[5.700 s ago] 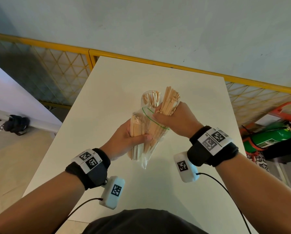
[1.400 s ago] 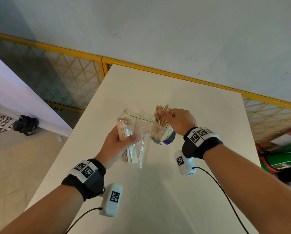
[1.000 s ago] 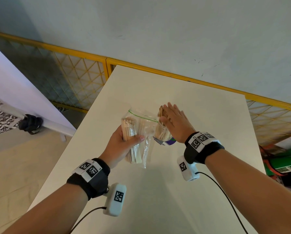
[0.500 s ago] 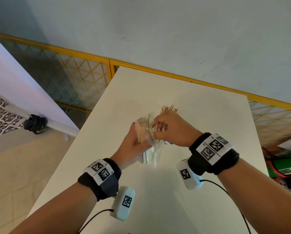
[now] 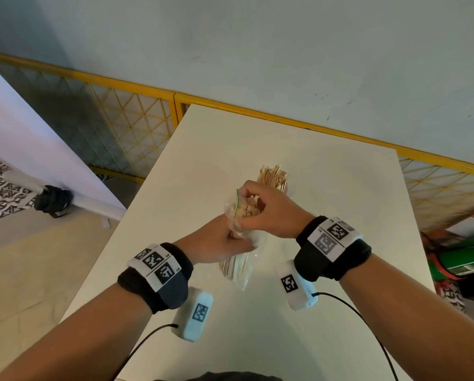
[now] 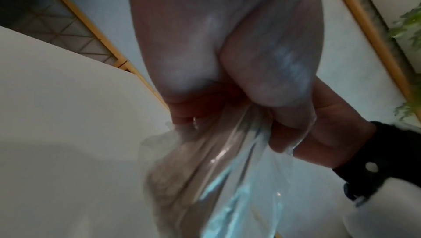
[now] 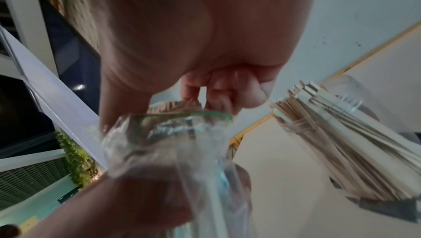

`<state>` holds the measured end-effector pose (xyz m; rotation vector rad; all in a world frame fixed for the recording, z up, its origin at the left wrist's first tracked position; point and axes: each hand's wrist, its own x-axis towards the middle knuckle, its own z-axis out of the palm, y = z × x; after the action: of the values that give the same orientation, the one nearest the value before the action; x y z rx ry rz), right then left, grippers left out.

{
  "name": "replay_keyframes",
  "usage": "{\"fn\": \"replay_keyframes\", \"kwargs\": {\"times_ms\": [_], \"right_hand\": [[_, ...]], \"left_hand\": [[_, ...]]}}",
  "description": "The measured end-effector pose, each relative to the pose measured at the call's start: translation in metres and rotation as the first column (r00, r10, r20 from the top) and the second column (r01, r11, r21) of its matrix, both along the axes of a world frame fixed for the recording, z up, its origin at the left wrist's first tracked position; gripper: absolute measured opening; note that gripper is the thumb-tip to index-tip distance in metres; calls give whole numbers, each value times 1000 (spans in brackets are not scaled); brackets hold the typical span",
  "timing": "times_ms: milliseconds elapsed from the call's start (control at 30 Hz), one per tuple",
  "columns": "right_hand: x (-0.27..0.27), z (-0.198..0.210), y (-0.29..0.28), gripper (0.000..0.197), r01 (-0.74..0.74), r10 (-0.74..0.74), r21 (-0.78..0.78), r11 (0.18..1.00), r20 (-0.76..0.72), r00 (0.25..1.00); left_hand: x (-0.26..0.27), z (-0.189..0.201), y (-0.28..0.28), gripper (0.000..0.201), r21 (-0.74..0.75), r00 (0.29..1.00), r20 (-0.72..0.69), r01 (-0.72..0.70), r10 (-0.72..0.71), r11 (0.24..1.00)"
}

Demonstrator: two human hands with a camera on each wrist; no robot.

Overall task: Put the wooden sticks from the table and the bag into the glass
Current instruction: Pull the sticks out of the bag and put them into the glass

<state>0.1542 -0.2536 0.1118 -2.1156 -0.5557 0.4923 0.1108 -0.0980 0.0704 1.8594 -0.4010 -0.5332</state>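
Note:
My left hand grips a clear zip bag upright above the white table; the left wrist view shows its fingers wrapped round the plastic of the bag. My right hand reaches into the bag's mouth, fingers curled on the tops of the wooden sticks inside. In the right wrist view the fingertips meet those sticks just above the green zip line. Behind my hands stands the glass, filled with wooden sticks.
A yellow mesh railing runs along the table's far and left sides below a grey wall. A green cylinder lies on the floor at the right. A white board leans at the left.
My right hand left the glass after dropping sticks there, came back to the bag and pushed its fingers into the mouth. The left hand turned the bag more upright.

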Motion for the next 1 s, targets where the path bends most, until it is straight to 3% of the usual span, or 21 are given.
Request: {"fn": "replay_keyframes", "kwargs": {"times_ms": [67,200,300,433,533,600,700,800,933,1000], "right_hand": [[-4,-2,6,27,37,-36,-6,999,67,997],[-5,4,14,23,62,-64,18,998,146,987],[6,13,7,24,81,-86,44,996,131,988],[13,20,-3,32,99,-108,92,991,98,989],[15,25,-9,22,184,-199,219,958,48,979],[18,27,-13,20,216,-239,223,951,82,968],[18,24,-11,34,137,-138,18,990,180,974],[16,19,-6,35,99,-87,-81,992,145,986],[17,17,-4,12,291,-291,19,957,35,956],[17,16,0,21,392,-392,26,920,-19,920]], "left_hand": [[1,3,-1,33,8,1000,-21,3,-3,1000],[-1,6,-3,41,-99,987,-70,-152,145,983],[-3,8,2,50,-256,961,-142,-266,235,929],[-3,9,7,70,-342,938,-215,-333,272,879],[-1,6,8,64,-387,931,-230,-353,282,852],[-1,6,5,65,-399,936,-227,-342,269,851],[-3,6,-5,61,-336,960,-174,-266,218,904],[-1,6,-16,57,-301,968,-95,-252,234,920],[4,6,-22,55,-326,945,-81,-326,318,887],[5,4,-25,52,-328,942,-73,-332,327,885]]}}
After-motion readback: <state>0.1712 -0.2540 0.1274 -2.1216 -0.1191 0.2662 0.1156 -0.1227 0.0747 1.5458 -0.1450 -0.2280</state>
